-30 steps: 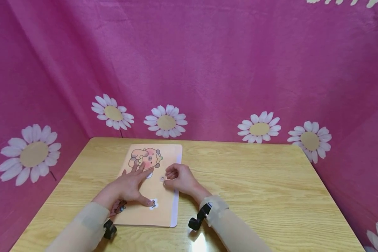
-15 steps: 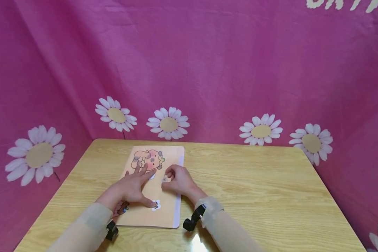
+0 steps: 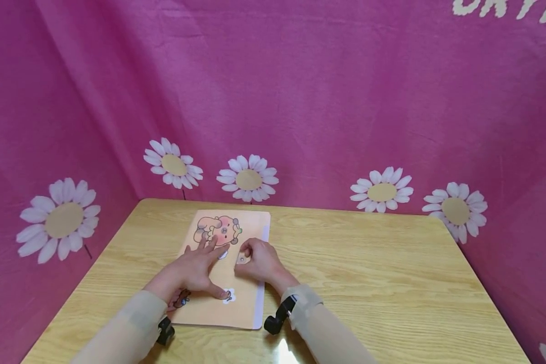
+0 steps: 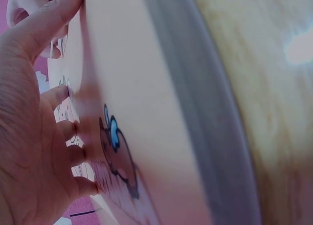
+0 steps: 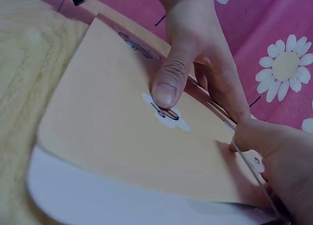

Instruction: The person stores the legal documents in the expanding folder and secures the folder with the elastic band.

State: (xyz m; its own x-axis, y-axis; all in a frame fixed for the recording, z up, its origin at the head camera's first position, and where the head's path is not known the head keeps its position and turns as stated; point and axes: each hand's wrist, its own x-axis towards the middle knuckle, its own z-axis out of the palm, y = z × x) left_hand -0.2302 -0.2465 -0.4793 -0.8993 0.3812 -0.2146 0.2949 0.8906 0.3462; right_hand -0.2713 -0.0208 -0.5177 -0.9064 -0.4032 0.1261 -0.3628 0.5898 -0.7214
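A peach-coloured folder (image 3: 209,316) with cartoon bear prints lies on the table, a lavender strip (image 3: 258,303) along its right side. My left hand (image 3: 193,270) rests on it with fingers spread. The left thumb presses beside a white flower print (image 5: 181,124) in the right wrist view. With thumb and curled fingers, my right hand (image 3: 261,260) pinches the folder's flap edge near its right side. A small round snap button (image 3: 242,259) shows between that thumb and forefinger. In the right wrist view the snap (image 5: 257,160) sits just behind the flap's raised edge.
The wooden table (image 3: 368,273) extends to the right of the folder. Pink cloth (image 3: 300,101) with daisy prints hangs behind and at both sides. Black wrist mounts (image 3: 279,316) hang close over the tabletop.
The head view has shifted slightly. My right hand has moved a little left over the folder, and its thumb and fingers now frame the snap. My left hand stays spread in place.
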